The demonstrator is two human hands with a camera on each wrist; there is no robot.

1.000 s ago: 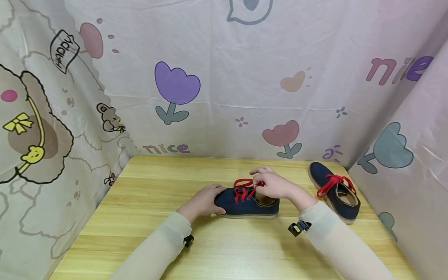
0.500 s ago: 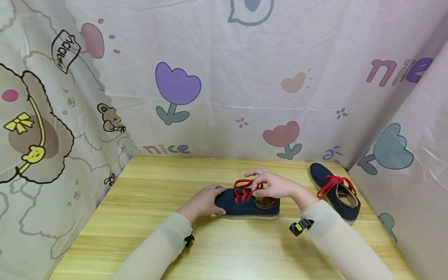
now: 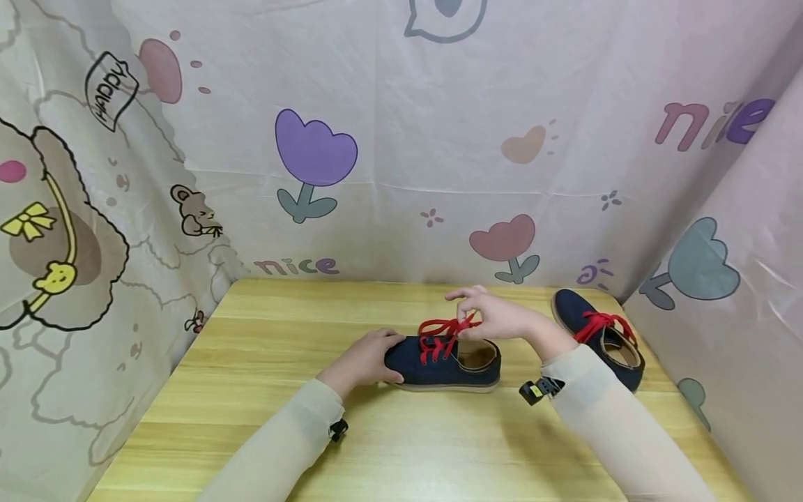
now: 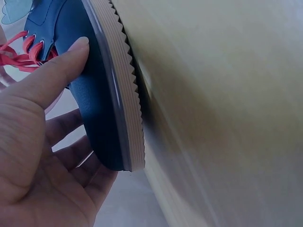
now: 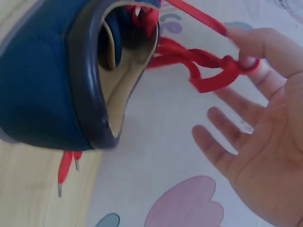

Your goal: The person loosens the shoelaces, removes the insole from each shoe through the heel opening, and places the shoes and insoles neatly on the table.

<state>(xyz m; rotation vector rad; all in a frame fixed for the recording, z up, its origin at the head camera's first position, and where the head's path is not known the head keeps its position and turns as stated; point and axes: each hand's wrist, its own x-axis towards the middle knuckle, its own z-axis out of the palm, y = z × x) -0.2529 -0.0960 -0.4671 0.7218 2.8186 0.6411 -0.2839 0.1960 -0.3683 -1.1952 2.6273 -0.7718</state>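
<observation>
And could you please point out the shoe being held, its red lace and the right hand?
Shoe [image 3: 439, 373]: head view, on its dark blue side.
Red lace [image 5: 208, 86]: right wrist view, on a loop.
Right hand [image 3: 500, 318]: head view, on its middle.

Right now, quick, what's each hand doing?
Left hand: closed, holding the middle blue shoe by its toe.
Right hand: closed, pinching that shoe's red lace.

The right grip [image 5: 265, 137] pinches a red shoelace [image 5: 201, 57], one strand [image 5: 199, 16] stretched straight, near the heel end of a navy shoe [image 5: 42, 80] with a beige lining [image 5: 119, 87]. Two metal-tipped lace ends [image 5: 63, 170] show below the shoe, against the tabletop [image 5: 23, 184]. Behind is printed cloth [image 5: 151, 132].
</observation>
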